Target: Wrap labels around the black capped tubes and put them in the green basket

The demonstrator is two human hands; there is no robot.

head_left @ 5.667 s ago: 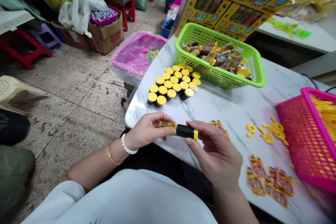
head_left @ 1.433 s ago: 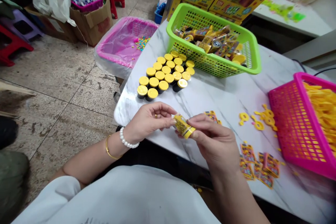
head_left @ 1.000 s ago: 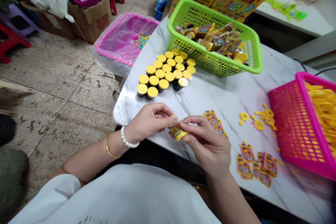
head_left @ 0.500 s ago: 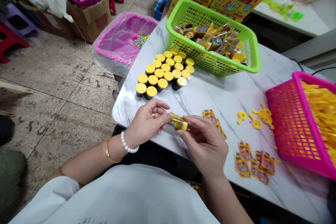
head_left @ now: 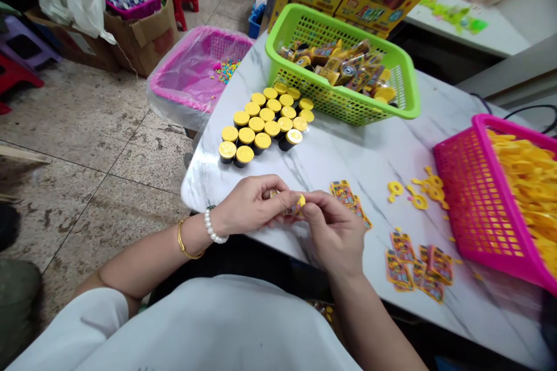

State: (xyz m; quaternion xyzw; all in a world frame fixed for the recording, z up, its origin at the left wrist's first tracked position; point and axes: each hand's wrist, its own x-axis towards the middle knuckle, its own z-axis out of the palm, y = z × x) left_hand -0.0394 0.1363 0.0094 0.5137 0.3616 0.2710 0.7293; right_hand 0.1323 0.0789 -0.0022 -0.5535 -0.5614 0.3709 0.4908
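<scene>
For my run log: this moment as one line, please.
left hand: holds small tube; right hand: at yellow end; table: yellow-capped tubs

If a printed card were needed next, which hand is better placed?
Probably the right hand: it sits right beside the nearest printed cards, while the left hand is farther off. Both are on the small yellow tube.
</scene>
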